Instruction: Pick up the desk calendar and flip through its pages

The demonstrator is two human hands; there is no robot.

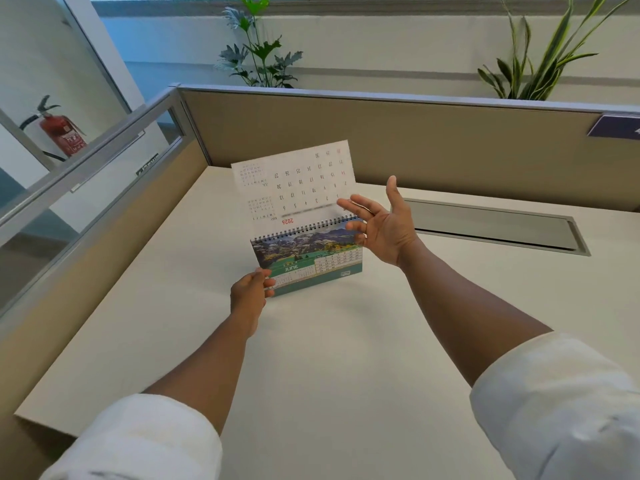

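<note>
A glass panel runs along the left, with a red extinguisher behind it; its lower part is cut off by the frame rail. The white desk sits boxed in by a tan divider at the back and on the left, so the free room lies toward the person and out to the right; the desk's near left edge drops off in view. The left hand is closed in a pinch on the lower left corner of the calendar, fingertips partly hidden behind the card; the calendar is held up above the middle of the desk, tilted, its June page with a mountain picture facing us; whether its base touches the desk I cannot tell. One page stands raised above the spiral binding, its numbers upside down and slightly blurred; the small print is too fine to read. The right hand is spread wide open, palm up, fingertips just at the raised page's right edge, gripping nothing that I can see. A grey cable hatch lies shut in the desk to the right; two plants rise behind the divider, the right one cut off by the frame; a dark sign is clipped at the right edge.
</note>
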